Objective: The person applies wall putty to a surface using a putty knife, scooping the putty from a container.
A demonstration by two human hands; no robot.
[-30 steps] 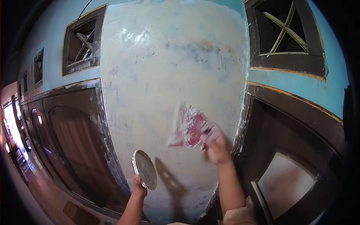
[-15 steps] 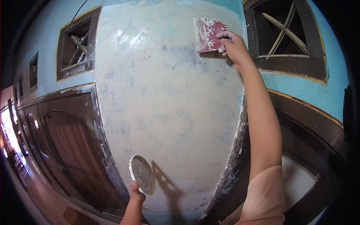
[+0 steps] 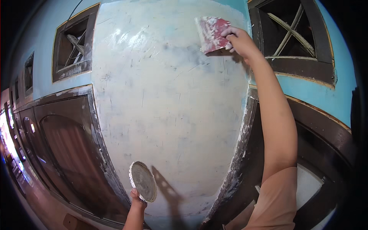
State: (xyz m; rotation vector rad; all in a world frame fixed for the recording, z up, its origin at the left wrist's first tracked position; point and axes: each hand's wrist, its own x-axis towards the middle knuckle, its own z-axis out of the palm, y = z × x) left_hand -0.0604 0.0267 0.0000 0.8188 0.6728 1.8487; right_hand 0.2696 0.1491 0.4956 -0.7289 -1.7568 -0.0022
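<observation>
A flat red putty spreader (image 3: 213,35), smeared with white filler, lies against the upper right of the wall. My right hand (image 3: 240,43) grips its right edge, with whitened fingertips and the arm stretched up. Low down, my left hand (image 3: 137,198) holds a round shallow lid (image 3: 143,181) by its lower rim, thumb in front. Grey residue covers the lid's inside and white filler crusts its rim. The wall panel (image 3: 172,111) is coated in off-white filler with grey patches and dark scratches; a wet sheen shows at its upper left.
A brown wooden door (image 3: 69,149) and a framed vent opening (image 3: 76,44) flank the panel on the left. To the right are another vent with crossed slats (image 3: 293,32) and a dark door frame (image 3: 306,111). A brown wooden piece (image 3: 76,222) shows at the lower left.
The spreader has shifted slightly left and tilted a little, still in my right hand. The lid has moved slightly down and left. My view has turned slightly.
</observation>
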